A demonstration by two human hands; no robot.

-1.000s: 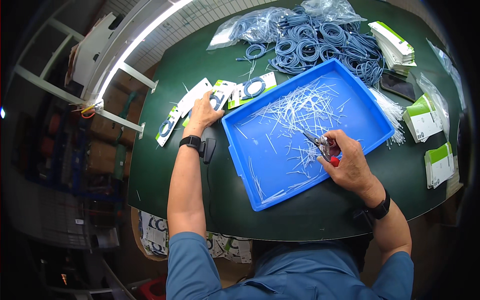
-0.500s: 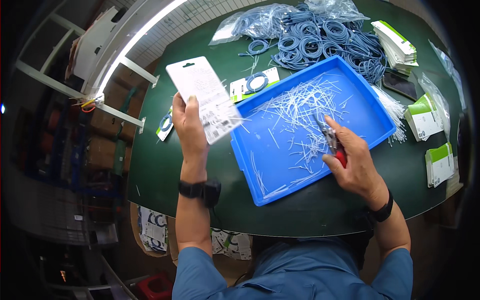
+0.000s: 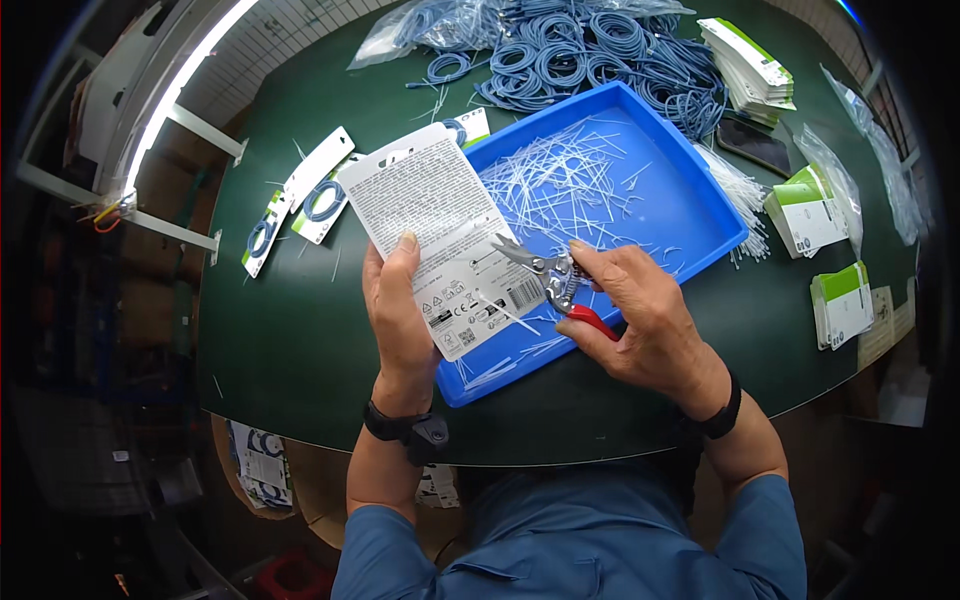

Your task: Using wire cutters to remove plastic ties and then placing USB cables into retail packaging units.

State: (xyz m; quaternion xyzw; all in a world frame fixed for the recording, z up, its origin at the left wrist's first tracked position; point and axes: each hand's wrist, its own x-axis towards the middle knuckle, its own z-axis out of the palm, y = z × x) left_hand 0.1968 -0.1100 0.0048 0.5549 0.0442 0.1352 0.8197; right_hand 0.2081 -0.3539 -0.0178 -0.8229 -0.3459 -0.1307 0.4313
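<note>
My left hand (image 3: pixel 397 315) is closed on a white hang card (image 3: pixel 425 200), its thumb on the printed side. Two white cable-tie tails (image 3: pixel 512 315) stick out from the lower part of the card. In my right hand (image 3: pixel 650 325) is a pair of pruning shears (image 3: pixel 556 278) with red handles. Their blades are spread and lie over the card's right edge, close to the tie tails. Beneath both hands stands a blue tray (image 3: pixel 672 190) strewn with cut white tie pieces (image 3: pixel 550 180). Whatever is on the card's other face is hidden.
Coiled blue cables (image 3: pixel 560 60) pile up at the back beside clear plastic bags (image 3: pixel 400 30). Carded cables (image 3: pixel 322 205) lie at left. Stacks of cards (image 3: pixel 812 215), a bundle of white ties (image 3: pixel 735 200) and a phone (image 3: pixel 753 147) are at right.
My left hand has brought the card lower and nearer the shears. My right hand has moved the shears from over the tray to the card's edge. The view has shifted.
</note>
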